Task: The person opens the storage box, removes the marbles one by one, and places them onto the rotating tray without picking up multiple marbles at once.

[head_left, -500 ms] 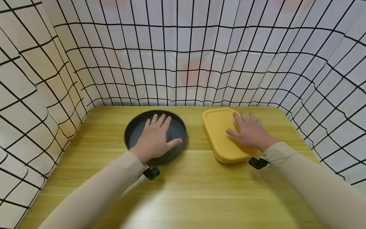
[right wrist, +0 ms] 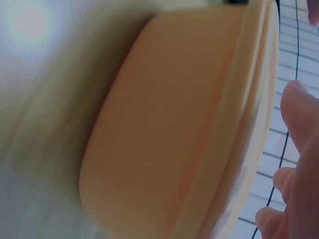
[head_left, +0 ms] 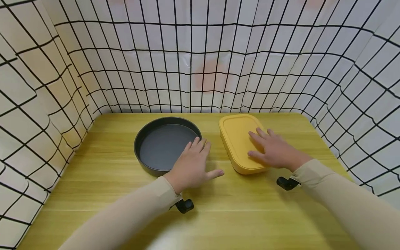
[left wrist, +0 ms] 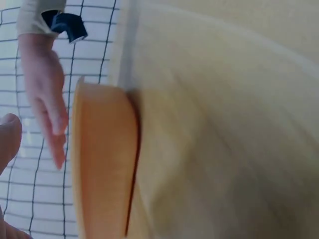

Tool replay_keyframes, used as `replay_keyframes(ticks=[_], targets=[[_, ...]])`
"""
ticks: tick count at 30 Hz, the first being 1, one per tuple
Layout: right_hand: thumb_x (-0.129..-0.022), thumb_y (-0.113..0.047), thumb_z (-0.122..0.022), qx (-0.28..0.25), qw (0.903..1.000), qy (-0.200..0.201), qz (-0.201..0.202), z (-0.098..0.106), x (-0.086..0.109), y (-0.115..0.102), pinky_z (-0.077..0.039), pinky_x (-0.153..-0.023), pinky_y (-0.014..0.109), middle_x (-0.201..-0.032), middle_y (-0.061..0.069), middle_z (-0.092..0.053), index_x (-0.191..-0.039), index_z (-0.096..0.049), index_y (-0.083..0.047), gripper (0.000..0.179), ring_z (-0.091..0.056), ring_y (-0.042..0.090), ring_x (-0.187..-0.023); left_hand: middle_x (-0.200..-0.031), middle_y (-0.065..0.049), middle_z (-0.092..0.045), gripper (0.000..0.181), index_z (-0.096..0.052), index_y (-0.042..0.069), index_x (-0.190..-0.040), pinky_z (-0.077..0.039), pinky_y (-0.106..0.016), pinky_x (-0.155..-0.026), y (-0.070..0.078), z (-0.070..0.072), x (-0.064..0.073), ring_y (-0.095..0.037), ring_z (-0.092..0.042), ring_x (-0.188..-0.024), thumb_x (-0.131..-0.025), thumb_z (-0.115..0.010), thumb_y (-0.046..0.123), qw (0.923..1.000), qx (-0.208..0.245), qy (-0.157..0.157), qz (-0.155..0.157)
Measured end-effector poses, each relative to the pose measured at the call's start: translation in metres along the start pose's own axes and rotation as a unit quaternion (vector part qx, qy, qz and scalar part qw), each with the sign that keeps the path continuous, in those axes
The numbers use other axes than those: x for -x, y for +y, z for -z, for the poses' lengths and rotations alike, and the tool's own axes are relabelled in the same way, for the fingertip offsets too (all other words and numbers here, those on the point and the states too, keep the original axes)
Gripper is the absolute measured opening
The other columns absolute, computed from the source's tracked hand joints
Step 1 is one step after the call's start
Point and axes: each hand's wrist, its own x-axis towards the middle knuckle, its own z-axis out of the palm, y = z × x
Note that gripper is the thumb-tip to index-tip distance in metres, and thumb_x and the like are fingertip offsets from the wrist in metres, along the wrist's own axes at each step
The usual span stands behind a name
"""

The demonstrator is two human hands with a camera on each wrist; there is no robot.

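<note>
Wood strip [head_left: 211, 129] between pan [head_left: 164, 144] and box [head_left: 238, 140]

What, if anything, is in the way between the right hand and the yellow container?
Nothing visible: the right hand hovers over the yellow container with only air between them. The dark pan stands apart, to the container's left.
</note>
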Motion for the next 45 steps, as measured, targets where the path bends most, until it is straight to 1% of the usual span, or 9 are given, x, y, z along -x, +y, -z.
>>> replay_keyframes(ticks=[3, 6, 11, 16, 21, 30, 37, 41, 45], targets=[[-0.105, -0.063, -0.050, -0.007, 0.9998, -0.004, 0.018, 0.000, 0.003, -0.007, -0.017, -0.120, 0.079, -0.172, 0.029, -0.020, -0.168, -0.027, -0.012, 0.084, -0.018, 0.068, -0.151, -0.175, -0.015, -0.025, 0.109, -0.029, 0.007, -0.167, -0.016, -0.049, -0.134, 0.007, -0.008, -0.004, -0.036, -0.016, -0.164, -0.092, -0.055, 0.081, 0.9999, -0.001, -0.010, -0.009], [-0.105, -0.064, -0.051, -0.007, 0.9993, -0.010, 0.034, -0.002, 0.006, -0.014, -0.021, -0.120, 0.078, -0.171, 0.028, -0.023, -0.168, -0.030, -0.013, 0.083, -0.023, 0.066, -0.150, -0.175, -0.015, -0.024, 0.107, -0.029, 0.006, -0.167, -0.018, -0.049, -0.133, 0.012, -0.016, -0.009, -0.035, -0.017, -0.164, -0.093, -0.058, 0.078, 0.9998, 0.006, -0.017, -0.011], [-0.103, -0.066, -0.052, 0.003, 0.9984, -0.024, 0.050, -0.005, 0.010, -0.024, -0.030, -0.120, 0.073, -0.169, 0.028, -0.030, -0.167, -0.034, -0.015, 0.084, -0.031, 0.062, -0.149, -0.175, -0.015, -0.023, 0.104, -0.029, 0.006, -0.166, -0.019, -0.047, -0.133, 0.020, -0.027, -0.015, -0.032, -0.017, -0.164, -0.095, -0.061, 0.073, 0.9994, 0.018, -0.030, -0.003], [-0.100, -0.062, -0.062, 0.005, 0.9980, -0.026, 0.058, -0.006, 0.013, -0.031, -0.035, -0.118, 0.072, -0.168, 0.027, -0.034, -0.165, -0.039, -0.019, 0.081, -0.033, 0.061, -0.149, -0.176, -0.015, -0.021, 0.103, -0.027, 0.005, -0.167, -0.016, -0.044, -0.134, 0.026, -0.036, -0.020, -0.032, -0.015, -0.165, -0.096, -0.061, 0.072, 0.9983, 0.031, -0.049, 0.004], [-0.098, -0.057, -0.069, 0.019, 0.9969, -0.025, 0.072, -0.008, 0.017, -0.034, -0.040, -0.113, 0.073, -0.168, 0.026, -0.034, -0.163, -0.044, -0.022, 0.078, -0.035, 0.064, -0.146, -0.176, -0.015, -0.022, 0.103, -0.028, 0.005, -0.167, -0.017, -0.044, -0.134, 0.027, -0.043, -0.026, -0.033, -0.016, -0.164, -0.096, -0.059, 0.072, 0.9979, 0.030, -0.057, 0.006], [-0.102, -0.053, -0.063, 0.060, 0.9951, -0.008, 0.079, -0.015, 0.016, -0.041, -0.047, -0.107, 0.072, -0.165, 0.024, -0.041, -0.160, -0.049, -0.020, 0.068, -0.045, 0.063, -0.140, -0.176, -0.014, -0.020, 0.102, -0.026, 0.006, -0.168, -0.017, -0.045, -0.134, 0.025, -0.046, -0.033, -0.032, -0.015, -0.165, -0.097, -0.057, 0.072, 0.9958, 0.042, -0.079, 0.017], [-0.103, -0.051, -0.062, 0.089, 0.9915, 0.004, 0.095, -0.017, 0.014, -0.054, -0.052, -0.100, 0.070, -0.161, 0.027, -0.045, -0.159, -0.049, -0.016, 0.067, -0.053, 0.063, -0.133, -0.176, -0.014, -0.021, 0.103, -0.023, 0.006, -0.168, -0.019, -0.046, -0.134, 0.020, -0.046, -0.034, -0.033, -0.016, -0.164, -0.097, -0.056, 0.074, 0.9953, 0.048, -0.082, 0.017], [-0.104, -0.051, -0.062, 0.100, 0.9906, 0.005, 0.094, -0.018, 0.011, -0.065, -0.055, -0.099, 0.067, -0.159, 0.028, -0.047, -0.159, -0.048, -0.014, 0.068, -0.055, 0.062, -0.132, -0.176, -0.014, -0.021, 0.105, -0.021, 0.007, -0.169, -0.019, -0.046, -0.133, 0.015, -0.046, -0.035, -0.033, -0.017, -0.164, -0.096, -0.055, 0.075, 0.9954, 0.045, -0.084, 0.014], [-0.104, -0.051, -0.061, 0.111, 0.9895, 0.013, 0.092, -0.019, 0.007, -0.075, -0.057, -0.097, 0.065, -0.156, 0.029, -0.051, -0.158, -0.050, -0.011, 0.068, -0.059, 0.061, -0.127, -0.175, -0.015, -0.023, 0.103, -0.022, 0.006, -0.168, -0.021, -0.047, -0.133, 0.012, -0.045, -0.035, -0.034, -0.020, -0.163, -0.097, -0.058, 0.072, 0.9957, 0.045, -0.080, 0.009]])
